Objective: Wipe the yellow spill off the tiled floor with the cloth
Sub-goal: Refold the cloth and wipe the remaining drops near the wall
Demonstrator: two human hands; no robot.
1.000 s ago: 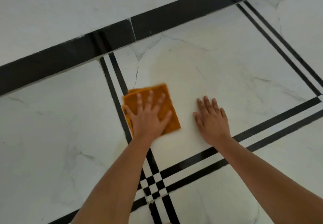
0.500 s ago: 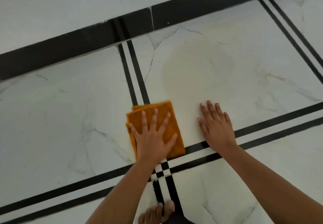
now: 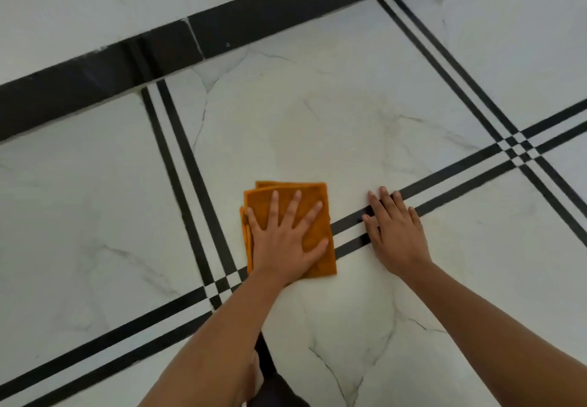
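Left hand (image 3: 286,241) lies palm down with all 5 fingers straight and spread wide, gripping nothing, pressing flat on a folded orange cloth (image 3: 324,263). The wide spread likely shares pressure across the whole pad so it slides as 1 piece. The cloth is a thick rectangle folded in several layers, edges showing at its left side, with a soft, napped, towel-like surface. It sits on the white tile just above a crossing of black stripes, its lower part over the stripe pair.

Right hand (image 3: 397,235) rests near the cloth but apart from it, palm flat on the bare floor, fingers straight and close together, holding nothing. It looks placed as a prop for a person leaning forward on both arms.

The yellow spill (image 3: 333,140) shows as a faint, pale yellowish film on the tile beyond both hands, thin and with blurred edges; the cloth is not on its main patch.

The tiled floor (image 3: 95,200) is glossy white marble-look tile with thin grey veins, crossed by paired black stripes (image 3: 460,165). A broad black band (image 3: 95,76) runs along the far edge, with a pale surface beyond it
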